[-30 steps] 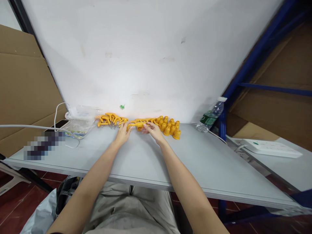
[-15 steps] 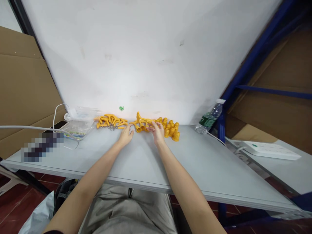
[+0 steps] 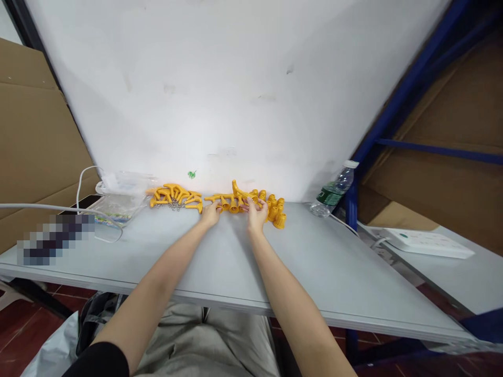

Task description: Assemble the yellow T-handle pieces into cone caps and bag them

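My right hand point(image 3: 256, 215) pinches a yellow plastic piece with a T-shaped handle point(image 3: 236, 187), its handle end tilted up and to the left. My left hand point(image 3: 211, 214) has its fingers curled at a yellow plastic piece with a flared end point(image 3: 223, 203), one of several lying in a row between my hands; the fingers partly hide it. Right of my right hand stand several yellow cone-shaped caps point(image 3: 280, 220), bunched together. To the left of my left hand lies a pile of yellow T-shaped handles point(image 3: 173, 191) with small metal screws point(image 3: 175, 205) among them.
Behind the grey table point(image 3: 228, 272) rises a white panel point(image 3: 236, 94). A water bottle point(image 3: 332, 192) leans at the right; a white power strip point(image 3: 428, 242) lies beyond. On the left are plastic bags point(image 3: 121, 207), a phone point(image 3: 84, 203), and a white cable point(image 3: 51, 207).
My left hand has moved right to the yellow flared pieces and its fingers have closed there. The T-handled piece in my right hand has shifted slightly right. The camera view has shifted a little.
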`<state>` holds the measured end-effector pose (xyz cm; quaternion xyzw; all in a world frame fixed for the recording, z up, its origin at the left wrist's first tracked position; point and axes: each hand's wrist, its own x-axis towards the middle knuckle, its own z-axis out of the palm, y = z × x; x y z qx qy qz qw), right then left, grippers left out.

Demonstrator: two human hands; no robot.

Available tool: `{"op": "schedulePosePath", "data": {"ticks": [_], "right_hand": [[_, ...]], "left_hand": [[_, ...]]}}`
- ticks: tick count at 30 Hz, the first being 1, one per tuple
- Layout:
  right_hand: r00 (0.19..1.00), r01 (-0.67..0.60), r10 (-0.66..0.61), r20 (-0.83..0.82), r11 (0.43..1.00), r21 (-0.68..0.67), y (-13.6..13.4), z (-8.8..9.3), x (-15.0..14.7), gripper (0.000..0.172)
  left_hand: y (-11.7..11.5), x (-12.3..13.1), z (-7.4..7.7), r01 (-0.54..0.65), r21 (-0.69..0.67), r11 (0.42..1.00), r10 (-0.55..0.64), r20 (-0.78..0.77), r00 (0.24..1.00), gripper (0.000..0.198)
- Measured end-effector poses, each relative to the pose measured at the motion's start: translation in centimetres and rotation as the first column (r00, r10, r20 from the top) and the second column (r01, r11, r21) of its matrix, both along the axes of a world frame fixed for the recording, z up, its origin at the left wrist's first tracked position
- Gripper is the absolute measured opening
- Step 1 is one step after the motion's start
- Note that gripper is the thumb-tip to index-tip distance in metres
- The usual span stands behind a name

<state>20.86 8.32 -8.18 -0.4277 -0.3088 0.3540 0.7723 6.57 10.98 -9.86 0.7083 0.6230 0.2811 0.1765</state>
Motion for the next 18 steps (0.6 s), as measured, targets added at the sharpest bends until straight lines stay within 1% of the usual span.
{"op": "schedulePosePath", "data": {"ticks": [2,4,7,10,13,18], "right_hand": [[1.0,0.001,-0.001,0.008,1.0,0.004,0.0,0.0,0.0,0.054],[1.0,-0.001,0.001,0.007,1.0,0.004,-0.1,0.1,0.0,0.052],[1.0,-0.008,0.008,0.001,1.0,-0.004,-0.2,0.2,-0.1,0.05],[1.0,-0.006,0.007,0.018,1.0,-0.005,-0.2,0.2,-0.2,0.049],[0.999,-0.012,0.012,0.036,1.0,-0.007,-0.2,0.2,-0.1,0.049],[1.0,-0.008,0.008,0.019,1.0,-0.015,-0.6,0.5,-0.2,0.045]], "left_hand": [[0.1,0.0,-0.5,-0.024,0.037,0.999,0.022,0.065,0.998,0.03],[0.3,0.1,-1.1,-0.062,0.087,0.994,0.047,0.165,0.985,0.027],[0.8,0.2,-1.7,-0.13,0.144,0.981,0.074,0.344,0.936,0.025],[1.3,0.2,-2.0,-0.136,0.141,0.981,0.059,0.45,0.891,0.023],[1.6,0.2,-1.9,-0.116,0.124,0.985,0.043,0.478,0.877,0.022],[2.2,0.2,-1.5,-0.095,0.072,0.993,0.056,0.424,0.904,0.028]]}}
